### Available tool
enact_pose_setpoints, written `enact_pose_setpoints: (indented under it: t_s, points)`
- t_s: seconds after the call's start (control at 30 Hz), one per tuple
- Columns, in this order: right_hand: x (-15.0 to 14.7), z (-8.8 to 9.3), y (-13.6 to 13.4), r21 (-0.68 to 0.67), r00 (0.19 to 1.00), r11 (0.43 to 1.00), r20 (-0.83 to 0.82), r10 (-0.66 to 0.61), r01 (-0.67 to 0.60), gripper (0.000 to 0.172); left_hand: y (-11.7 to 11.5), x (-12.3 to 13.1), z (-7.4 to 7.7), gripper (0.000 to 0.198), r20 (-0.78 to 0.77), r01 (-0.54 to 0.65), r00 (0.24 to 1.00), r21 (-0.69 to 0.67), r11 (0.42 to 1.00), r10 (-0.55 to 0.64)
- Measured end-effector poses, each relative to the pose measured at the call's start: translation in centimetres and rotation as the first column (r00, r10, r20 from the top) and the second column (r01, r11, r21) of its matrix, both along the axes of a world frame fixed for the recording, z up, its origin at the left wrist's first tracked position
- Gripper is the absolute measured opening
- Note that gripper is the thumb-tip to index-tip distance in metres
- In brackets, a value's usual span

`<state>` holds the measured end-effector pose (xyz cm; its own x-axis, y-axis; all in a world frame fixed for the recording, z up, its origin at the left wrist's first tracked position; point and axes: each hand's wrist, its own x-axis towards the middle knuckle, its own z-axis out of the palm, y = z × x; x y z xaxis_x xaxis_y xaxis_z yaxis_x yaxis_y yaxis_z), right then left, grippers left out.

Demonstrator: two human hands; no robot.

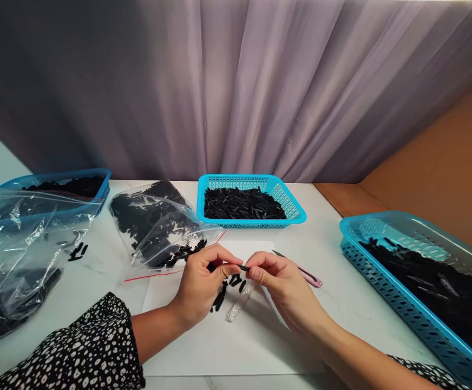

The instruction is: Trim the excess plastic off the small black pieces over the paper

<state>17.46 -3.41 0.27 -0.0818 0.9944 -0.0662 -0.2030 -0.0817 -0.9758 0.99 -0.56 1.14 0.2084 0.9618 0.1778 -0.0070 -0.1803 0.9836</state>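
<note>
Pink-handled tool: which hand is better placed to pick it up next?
Probably the right hand: it is nearer the pink-handled tool, with the left hand farther off. Both pinch a small black piece, so the right would likely have to let go first.

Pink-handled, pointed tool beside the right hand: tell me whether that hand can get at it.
Likely yes: the pink-handled tool lies beyond the right hand, handle end uncovered, though that hand's fingers are pinching a small black strip.

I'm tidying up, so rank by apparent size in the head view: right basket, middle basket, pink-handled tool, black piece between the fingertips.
Right basket
Middle basket
Pink-handled tool
Held black piece

The right basket's nearness may exaggerate its size.
</note>
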Motion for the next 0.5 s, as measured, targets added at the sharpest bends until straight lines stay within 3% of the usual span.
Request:
enact_pose_setpoints:
  t_s: [0.17,0.5]
  points:
    - [-0.3,0.6,-0.2,-0.105,0.990,0.993,-0.137,0.039,-0.054,0.035,-0.2,0.1,0.0,0.020,0.027,0.029,0.999,-0.024,0.999,-0.028]
    - [-0.5,1.2,-0.4,-0.172,0.982,0.980,-0.175,0.066,-0.097,0.041,-0.1,0.2,0.1,0.028,0.048,0.037,0.998,-0.029,0.999,-0.035]
